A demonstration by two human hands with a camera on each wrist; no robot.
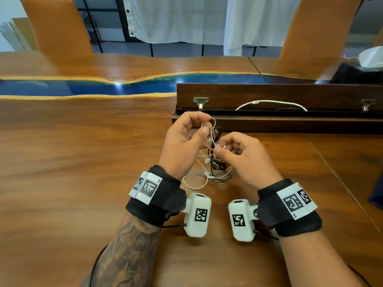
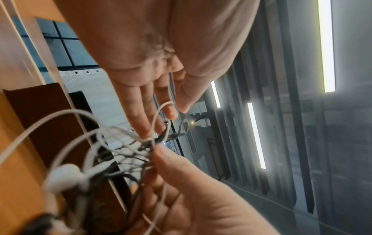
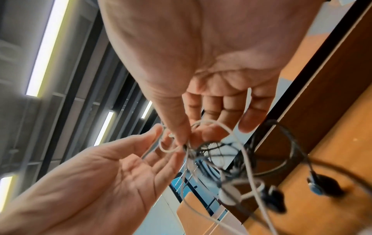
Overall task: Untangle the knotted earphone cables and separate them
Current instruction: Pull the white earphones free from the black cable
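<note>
At the centre of the head view a tangle of white earphone cable (image 1: 208, 179) and black earphone cable (image 1: 217, 164) is held up between two hands above the wooden table (image 1: 83, 162); its lower loops hang down and appear to rest on the tabletop just in front of the wrists, probably so that the weight is carried by the table and not by the knot. A white loop at the top of the tangle is pinched by the left hand (image 1: 184, 139) between thumb and forefinger, the remaining fingers being curled loosely behind it; the loop seems to be drawn upward and leftward to open the knot. The knotted middle is pinched by the right hand (image 1: 244, 156) between thumb and forefinger, seemingly as an anchor against that pull. In the left wrist view a white earbud (image 2: 64, 178) is seen dangling at lower left; in the right wrist view a black earbud (image 3: 273, 200) hangs at lower right. Behind the hands, at centre right of the head view, an open cable trough (image 1: 269, 119) is set into the table, its raised lid (image 1: 269, 94) behind it; another white cable (image 1: 271, 102) arches out of it. The cables are judged still intertwined.
</note>
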